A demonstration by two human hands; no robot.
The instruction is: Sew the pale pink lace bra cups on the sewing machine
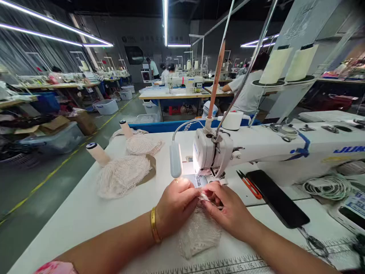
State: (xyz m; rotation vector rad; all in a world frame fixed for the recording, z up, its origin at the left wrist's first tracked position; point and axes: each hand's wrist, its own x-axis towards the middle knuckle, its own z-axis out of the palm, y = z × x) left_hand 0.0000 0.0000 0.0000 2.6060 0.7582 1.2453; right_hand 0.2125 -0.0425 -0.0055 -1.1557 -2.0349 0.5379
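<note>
Two hands [177, 204] [232, 214] pinching one lace piece [199, 234], before one sewing machine [266, 140], two lace heaps [124, 176], one pair of snips [251, 186]

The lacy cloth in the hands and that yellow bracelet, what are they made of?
The lacy cloth looks like soft, matte thread, maybe cotton or synthetic: its netlike pattern shows. The yellow bracelet looks like polished metal, since it gleams; I can't tell if it's real gold.
</note>
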